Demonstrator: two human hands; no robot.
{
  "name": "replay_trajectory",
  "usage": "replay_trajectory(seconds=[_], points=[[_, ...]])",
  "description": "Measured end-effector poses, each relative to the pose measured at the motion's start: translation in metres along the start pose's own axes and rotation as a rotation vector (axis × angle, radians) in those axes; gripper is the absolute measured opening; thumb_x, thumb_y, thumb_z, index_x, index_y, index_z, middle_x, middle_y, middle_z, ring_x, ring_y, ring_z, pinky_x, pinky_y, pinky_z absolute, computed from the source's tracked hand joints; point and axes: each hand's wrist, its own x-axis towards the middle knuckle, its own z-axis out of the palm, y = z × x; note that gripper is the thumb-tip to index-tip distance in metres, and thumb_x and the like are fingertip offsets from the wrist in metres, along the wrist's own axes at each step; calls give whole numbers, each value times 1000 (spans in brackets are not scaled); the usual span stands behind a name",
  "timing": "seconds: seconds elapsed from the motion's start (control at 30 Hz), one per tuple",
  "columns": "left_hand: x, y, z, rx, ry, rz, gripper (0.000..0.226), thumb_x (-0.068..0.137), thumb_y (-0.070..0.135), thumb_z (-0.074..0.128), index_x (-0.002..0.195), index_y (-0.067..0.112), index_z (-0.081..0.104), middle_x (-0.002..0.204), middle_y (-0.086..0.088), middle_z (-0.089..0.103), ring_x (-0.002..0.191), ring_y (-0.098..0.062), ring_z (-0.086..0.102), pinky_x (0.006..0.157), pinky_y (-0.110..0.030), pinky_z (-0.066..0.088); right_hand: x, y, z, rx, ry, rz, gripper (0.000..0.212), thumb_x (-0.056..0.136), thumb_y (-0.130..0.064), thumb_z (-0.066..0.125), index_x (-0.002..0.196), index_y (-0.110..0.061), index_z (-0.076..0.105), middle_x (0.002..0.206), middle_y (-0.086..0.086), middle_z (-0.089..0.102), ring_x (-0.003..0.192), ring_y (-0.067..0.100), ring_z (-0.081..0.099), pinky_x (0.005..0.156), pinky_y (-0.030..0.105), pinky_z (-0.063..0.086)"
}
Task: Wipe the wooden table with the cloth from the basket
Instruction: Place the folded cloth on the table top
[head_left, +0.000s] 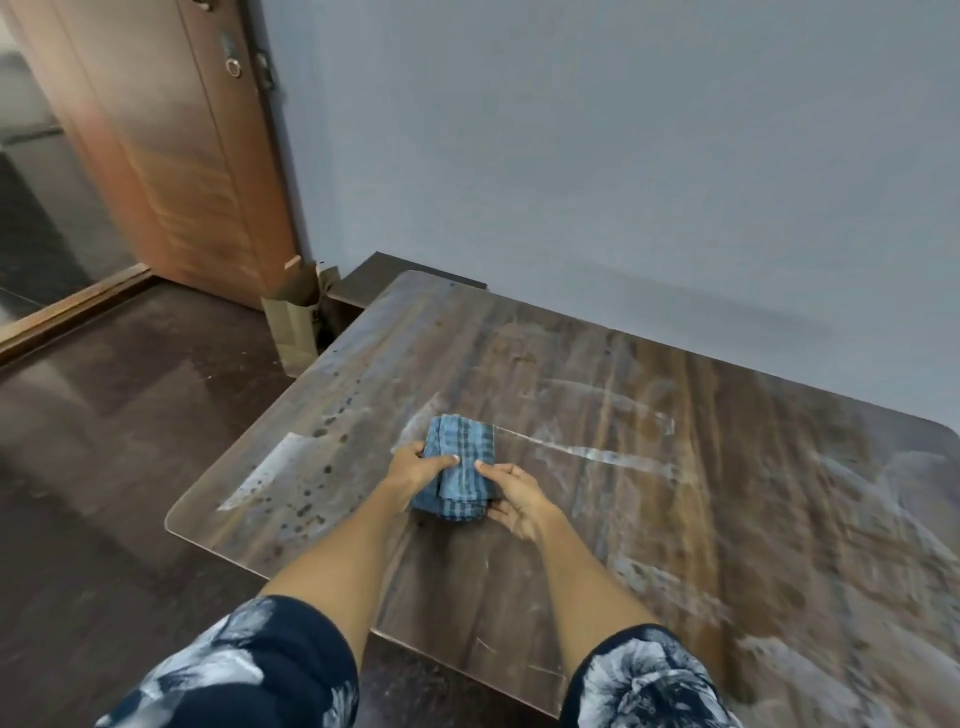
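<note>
Your wooden table (675, 467) fills most of the view, its top streaked with pale smears and dotted with dark spots toward the left edge. Behind the table stands the blue-grey wall (571, 156), and to the table's far left a wooden door (171, 156) stands open above the dark glossy floor (104, 467). Just off the table's far left corner sits a brown paper bag (293, 325), beside a low dark shelf (384, 278) against the wall.

Your patterned sleeves (249, 670) enter from the table's near edge, both forearms reaching over the top.

The blue checked cloth (460, 465), folded into a thick pad, lies on the table in its left half, at the end of a pale wet streak. Your left hand (415, 473) grips the cloth's left side, thumb laid across the top and fingers curled round the edge. Your right hand (517, 496) pinches the cloth's right side, thumb on top and fingers tucked under the near corner.
</note>
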Motion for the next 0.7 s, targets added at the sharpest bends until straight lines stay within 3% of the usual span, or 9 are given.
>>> replay_trajectory(seconds=[0.17, 0.3, 0.47, 0.7], points=[[24, 7, -20, -39, 35, -24, 37, 79, 17, 71, 111, 2, 61, 116, -12, 62, 96, -24, 58, 75, -30, 45, 22, -13, 27, -9, 5, 8, 27, 78, -14, 74, 75, -17, 47, 91, 7, 66, 78, 21, 63, 58, 30, 50], [47, 12, -31, -28, 67, -43, 40, 77, 19, 73, 111, 1, 62, 114, -12, 63, 90, -22, 58, 76, -32, 45, 41, -21, 42, -23, -7, 22, 28, 78, -13, 74, 75, -17, 47, 88, 7, 66, 77, 21, 64, 57, 30, 51], [74, 16, -41, -6, 82, -76, 40, 74, 22, 76, 108, 5, 63, 111, -10, 65, 98, -25, 60, 86, -38, 49, 65, -35, 52, -45, -24, 37, 27, 77, -13, 74, 75, -16, 48, 90, 8, 67, 79, 23, 64, 59, 32, 52], [110, 29, -50, -44, 107, -93, 36, 74, 17, 76, 104, 4, 62, 105, -8, 64, 90, -21, 58, 78, -33, 48, 97, -56, 65, -48, -34, 74, 18, 81, -14, 71, 81, -15, 53, 95, 7, 67, 78, 20, 65, 56, 27, 51]])
